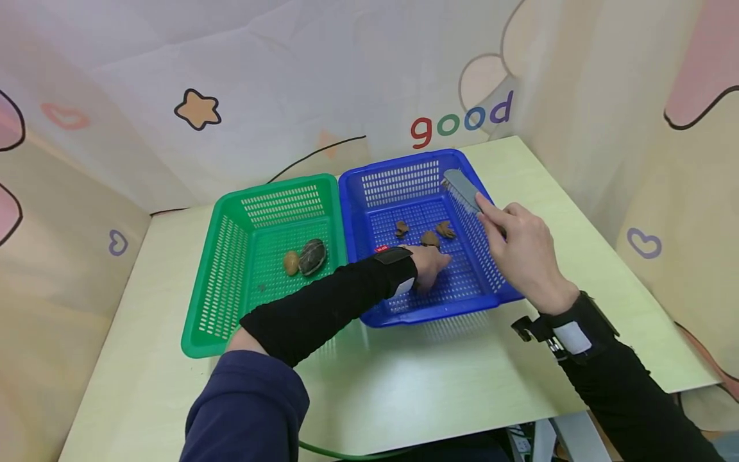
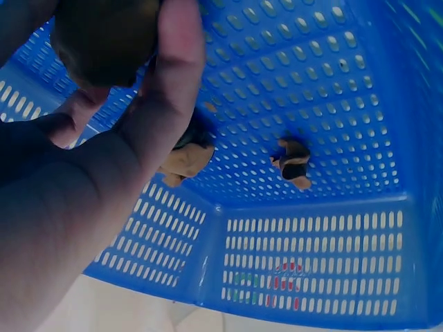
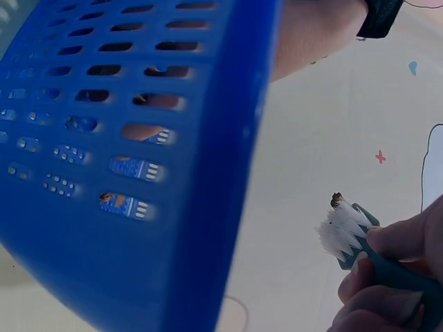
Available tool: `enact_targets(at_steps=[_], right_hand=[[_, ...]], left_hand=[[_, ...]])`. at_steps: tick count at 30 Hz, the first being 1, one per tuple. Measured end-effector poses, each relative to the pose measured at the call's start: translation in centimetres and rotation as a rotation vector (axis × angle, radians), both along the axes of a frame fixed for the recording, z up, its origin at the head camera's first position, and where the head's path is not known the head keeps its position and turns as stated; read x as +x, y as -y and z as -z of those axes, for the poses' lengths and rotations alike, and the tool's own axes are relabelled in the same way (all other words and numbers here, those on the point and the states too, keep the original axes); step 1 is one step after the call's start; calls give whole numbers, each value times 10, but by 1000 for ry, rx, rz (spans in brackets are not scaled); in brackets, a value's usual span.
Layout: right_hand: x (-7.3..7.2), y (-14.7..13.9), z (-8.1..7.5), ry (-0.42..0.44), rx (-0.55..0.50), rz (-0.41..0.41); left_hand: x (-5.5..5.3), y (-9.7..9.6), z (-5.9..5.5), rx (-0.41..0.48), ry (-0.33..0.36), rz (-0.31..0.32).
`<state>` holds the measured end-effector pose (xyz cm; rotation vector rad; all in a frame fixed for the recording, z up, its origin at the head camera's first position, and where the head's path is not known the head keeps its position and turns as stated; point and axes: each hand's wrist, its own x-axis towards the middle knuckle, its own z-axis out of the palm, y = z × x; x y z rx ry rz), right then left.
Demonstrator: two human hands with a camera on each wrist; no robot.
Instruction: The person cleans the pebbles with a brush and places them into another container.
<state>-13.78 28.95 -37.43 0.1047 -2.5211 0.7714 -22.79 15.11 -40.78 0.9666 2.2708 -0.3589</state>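
Observation:
My left hand [image 1: 427,266] reaches down into the blue basket [image 1: 424,316]. In the left wrist view, its fingers and thumb grip a dark, rounded lump [image 2: 104,41] that looks like a stone. Beyond the fingers, a knobbly brown piece [image 1: 445,230] and a smaller curled brown piece [image 1: 401,228] lie on the basket floor. My right hand [image 1: 525,256] holds a grey-green brush [image 1: 462,187] by its handle, over the basket's right side. White bristles [image 3: 339,232] show at the brush's end in the right wrist view.
A green basket [image 1: 199,343] stands against the left of the blue one. Inside it lie a dark streaked stone [image 1: 312,256] and a smaller tan stone [image 1: 291,263]. Both baskets sit on a pale table [image 1: 439,385], with a printed curtain [image 1: 317,70] behind.

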Motion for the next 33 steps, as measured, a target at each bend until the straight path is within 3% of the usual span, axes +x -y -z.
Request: enact_targets(at_steps=[5,11,15,18,21,26,33], right_hand=[[0,-1,3,-5,10,-2],[-1,2,4,-17,18,-10],[-1,5,5,-22,16,-16],[-2,8,5,-29,16,-20],[-3,10,6,-31,15,-22],[-5,15,6,-39,13,-32],[-5,28,9,-87,-20,-67]], left_hand=[[-8,3,-4,94,40,52],[-22,15,-24,364,114,14],[-29,29,-40,527,104,-25],[-33,44,-50,616,54,-39],[-36,57,-56,673,5,-48],[-37,73,-62,711,-15,-128],[-38,90,-65,778,-63,-178]])
